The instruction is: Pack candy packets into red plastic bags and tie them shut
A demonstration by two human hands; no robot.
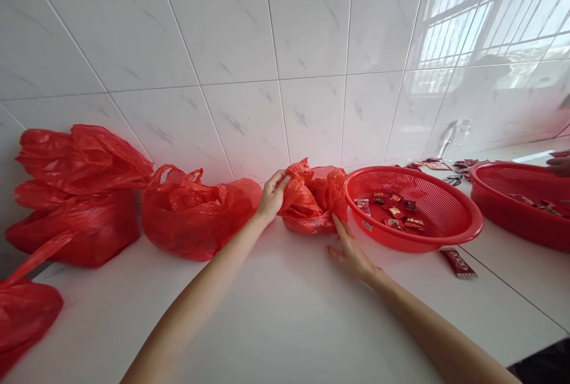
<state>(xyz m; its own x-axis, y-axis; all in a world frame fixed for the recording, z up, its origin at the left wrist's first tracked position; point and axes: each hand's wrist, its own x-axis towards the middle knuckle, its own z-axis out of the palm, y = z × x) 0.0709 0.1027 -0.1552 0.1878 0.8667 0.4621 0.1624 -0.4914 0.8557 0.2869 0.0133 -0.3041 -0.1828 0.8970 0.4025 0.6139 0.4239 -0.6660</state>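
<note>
A small red plastic bag (pixel 312 225) with a crumpled top sits on the white counter in front of me. My left hand (pixel 272 195) is closed on the bag's bunched upper left edge, thumb and fingers pinching the film. On the other side, my right hand (pixel 350 248) is open, its fingers stretched out against the bag's lower right side and the thumb apart. Right beside that hand stands a red plastic basket (pixel 463 221) with a perforated wall. Several small wrapped candies (pixel 395 212) lie on its bottom. What the small bag contains is hidden.
Fuller red bags (pixel 200 224) stand along the tiled wall to the left, and another bag (pixel 27 319) is at the near left. A dark red packet (pixel 458 263) lies before the basket. Farther right are a second basket (pixel 516 218) and another person's hand (pixel 559 165).
</note>
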